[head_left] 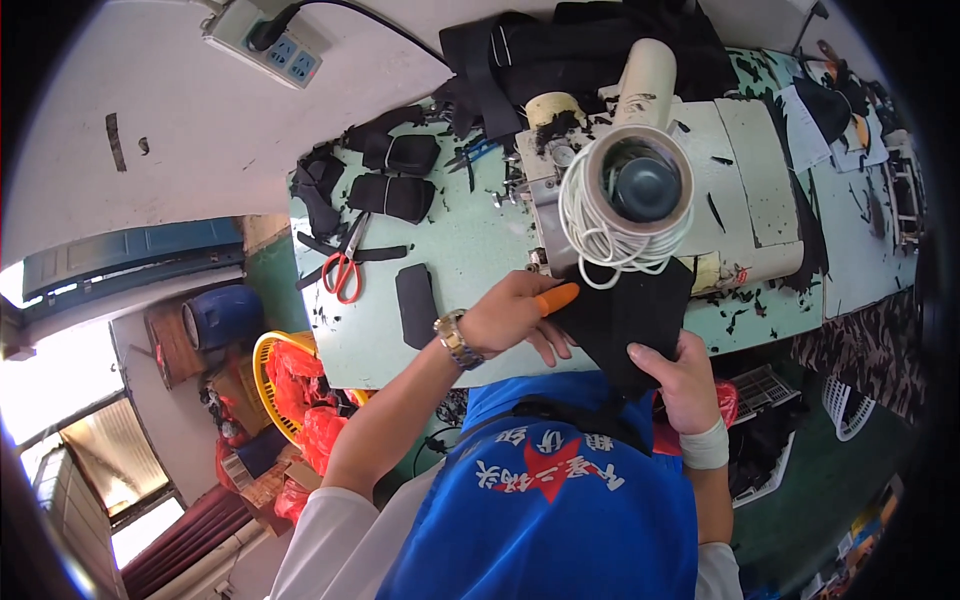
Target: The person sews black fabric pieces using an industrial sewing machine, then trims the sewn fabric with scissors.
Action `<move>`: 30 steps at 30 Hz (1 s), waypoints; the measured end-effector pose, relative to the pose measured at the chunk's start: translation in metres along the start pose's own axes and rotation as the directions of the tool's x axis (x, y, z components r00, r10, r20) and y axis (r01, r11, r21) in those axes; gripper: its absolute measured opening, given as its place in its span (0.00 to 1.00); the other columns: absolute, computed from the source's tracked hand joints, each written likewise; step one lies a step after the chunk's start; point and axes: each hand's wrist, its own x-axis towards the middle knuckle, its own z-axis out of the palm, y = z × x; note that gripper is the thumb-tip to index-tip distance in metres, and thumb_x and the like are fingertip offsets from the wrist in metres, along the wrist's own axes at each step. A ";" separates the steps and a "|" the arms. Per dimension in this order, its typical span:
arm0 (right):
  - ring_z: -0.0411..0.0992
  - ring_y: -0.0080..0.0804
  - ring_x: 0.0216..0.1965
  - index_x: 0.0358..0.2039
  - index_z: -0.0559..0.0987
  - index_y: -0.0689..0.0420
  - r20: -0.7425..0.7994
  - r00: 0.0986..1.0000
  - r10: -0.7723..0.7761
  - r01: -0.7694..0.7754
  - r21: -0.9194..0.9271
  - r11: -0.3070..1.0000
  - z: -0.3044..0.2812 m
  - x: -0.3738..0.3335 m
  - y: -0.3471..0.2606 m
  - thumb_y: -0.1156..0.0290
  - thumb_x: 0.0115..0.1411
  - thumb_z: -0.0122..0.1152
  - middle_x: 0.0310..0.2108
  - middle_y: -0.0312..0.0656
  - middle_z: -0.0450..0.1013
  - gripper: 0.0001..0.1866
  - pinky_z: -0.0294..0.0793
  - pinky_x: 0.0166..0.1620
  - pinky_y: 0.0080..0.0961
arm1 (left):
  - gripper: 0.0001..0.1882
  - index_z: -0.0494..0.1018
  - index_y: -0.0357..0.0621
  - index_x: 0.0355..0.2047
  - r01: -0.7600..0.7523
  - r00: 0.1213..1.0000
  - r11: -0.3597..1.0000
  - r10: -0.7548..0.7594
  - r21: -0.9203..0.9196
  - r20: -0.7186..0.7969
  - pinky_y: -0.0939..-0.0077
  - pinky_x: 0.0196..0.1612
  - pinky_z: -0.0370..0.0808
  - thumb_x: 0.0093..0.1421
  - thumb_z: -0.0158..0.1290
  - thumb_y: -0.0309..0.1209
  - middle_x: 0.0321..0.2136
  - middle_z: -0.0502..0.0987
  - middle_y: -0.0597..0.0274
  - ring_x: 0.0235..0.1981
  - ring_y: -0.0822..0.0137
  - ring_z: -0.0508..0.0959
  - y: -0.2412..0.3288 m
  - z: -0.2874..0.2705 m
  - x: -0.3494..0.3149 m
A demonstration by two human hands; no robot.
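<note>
A dark piece of black fabric (640,325) hangs in front of the sewing machine (745,170), beneath its thread cone. My right hand (688,385) pinches the lower right edge, thumb on top and fingers behind. At the upper left edge is my left hand (505,322), an orange finger cover (557,298) lying over the cloth and the other fingers curled below. A coil of white cord (620,235) around the cone stand hides the needle area and the cloth's far end. Left of my hands, a flat black fabric piece (415,305) lies on the table.
Red-handled scissors (343,275) and bundled black pieces (390,197) lie on the pale green table (460,235). Blue-handled snips (472,155) are near the machine. A yellow basket (268,370) with red bags stands on the floor at left. Black scraps litter the tabletop.
</note>
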 end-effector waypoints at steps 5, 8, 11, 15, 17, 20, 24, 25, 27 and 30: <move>0.73 0.20 0.32 0.38 0.77 0.65 -0.011 1.000 -0.017 0.017 -0.014 1.000 0.003 0.000 -0.002 0.75 0.56 0.58 0.33 0.37 0.76 0.10 0.72 0.37 0.19 | 0.20 0.61 0.24 0.52 -0.118 0.991 0.989 0.124 -0.086 0.059 0.68 0.31 0.83 0.64 0.39 0.27 0.34 0.75 0.40 0.32 0.53 0.82 0.010 0.002 -0.013; 0.73 0.20 0.32 0.38 0.77 0.65 -0.004 1.000 -0.018 0.018 -0.022 1.000 0.002 0.001 -0.002 0.75 0.56 0.58 0.33 0.38 0.76 0.10 0.72 0.37 0.19 | 0.19 0.62 0.23 0.51 -0.096 0.994 0.992 0.101 0.082 -0.053 0.67 0.31 0.83 0.63 0.40 0.26 0.35 0.75 0.41 0.32 0.53 0.82 0.016 0.006 -0.002; 0.72 0.19 0.32 0.36 0.77 0.66 -0.026 1.000 -0.015 0.014 -0.036 0.999 0.001 -0.002 -0.006 0.76 0.56 0.59 0.32 0.37 0.76 0.08 0.71 0.37 0.18 | 0.16 0.66 0.23 0.46 -0.119 0.992 0.979 0.122 0.163 -0.009 0.68 0.29 0.83 0.64 0.41 0.27 0.33 0.77 0.38 0.32 0.55 0.82 0.013 0.013 0.014; 0.70 0.19 0.30 0.34 0.77 0.65 -0.327 0.878 -0.349 0.294 -0.205 0.933 -0.007 -0.012 -0.006 0.79 0.56 0.59 0.31 0.35 0.75 0.06 0.70 0.36 0.17 | 0.23 0.69 0.29 0.44 -0.047 0.996 0.977 0.060 0.206 -0.059 0.70 0.29 0.81 0.64 0.46 0.42 0.33 0.79 0.45 0.30 0.58 0.82 0.001 -0.019 -0.013; 0.69 0.23 0.32 0.42 0.77 0.66 -0.383 0.497 -0.779 0.381 -0.711 0.592 -0.022 -0.008 -0.027 0.80 0.56 0.58 0.33 0.42 0.72 0.12 0.69 0.36 0.18 | 0.26 0.73 0.31 0.40 -0.123 0.857 0.959 0.233 0.257 -0.460 0.67 0.34 0.78 0.61 0.49 0.47 0.31 0.79 0.47 0.29 0.59 0.80 -0.038 -0.079 -0.024; 0.66 0.46 0.39 0.49 0.76 0.57 -0.050 0.339 -0.940 0.136 -0.985 0.102 -0.052 0.022 -0.048 0.82 0.42 0.62 0.36 0.48 0.66 0.29 0.68 0.44 0.38 | 0.49 0.67 0.35 0.49 0.511 0.352 0.609 0.496 0.606 -0.794 0.61 0.46 0.73 0.37 0.65 0.61 0.40 0.75 0.44 0.41 0.49 0.76 -0.120 -0.182 -0.022; 0.63 0.52 0.49 0.46 0.75 0.61 0.096 0.365 -0.926 0.088 -0.994 -0.068 -0.063 0.039 -0.020 0.78 0.44 0.53 0.45 0.52 0.65 0.23 0.60 0.54 0.49 | 0.46 0.67 0.25 0.46 0.528 0.255 0.701 0.408 0.480 -0.877 0.63 0.43 0.76 0.35 0.71 0.49 0.38 0.77 0.39 0.41 0.51 0.78 -0.120 -0.178 -0.012; 0.61 0.54 0.52 0.46 0.73 0.63 0.149 0.357 -0.922 0.136 -0.985 -0.107 -0.058 0.027 -0.009 0.79 0.44 0.50 0.48 0.54 0.64 0.24 0.59 0.56 0.48 | 0.41 0.69 0.25 0.45 0.462 0.309 0.761 0.344 0.456 -0.887 0.64 0.40 0.77 0.38 0.71 0.45 0.37 0.77 0.40 0.39 0.52 0.79 -0.122 -0.182 -0.014; 0.69 0.52 0.44 0.45 0.73 0.63 0.101 0.435 -0.895 0.454 -0.883 0.121 -0.034 0.007 0.006 0.82 0.45 0.50 0.41 0.53 0.70 0.23 0.69 0.48 0.42 | 0.33 0.71 0.25 0.43 0.372 0.340 0.828 0.299 0.420 -0.891 0.67 0.35 0.78 0.42 0.68 0.37 0.34 0.79 0.43 0.34 0.55 0.81 -0.138 -0.197 -0.014; 0.74 0.41 0.29 0.42 0.74 0.65 0.139 0.640 -0.756 0.673 -0.577 0.463 0.016 -0.007 0.011 0.82 0.49 0.53 0.29 0.47 0.74 0.16 0.73 0.35 0.29 | 0.24 0.72 0.27 0.43 0.222 0.476 0.898 0.240 0.380 -0.846 0.68 0.36 0.78 0.46 0.63 0.27 0.34 0.79 0.48 0.33 0.58 0.81 -0.112 -0.153 -0.028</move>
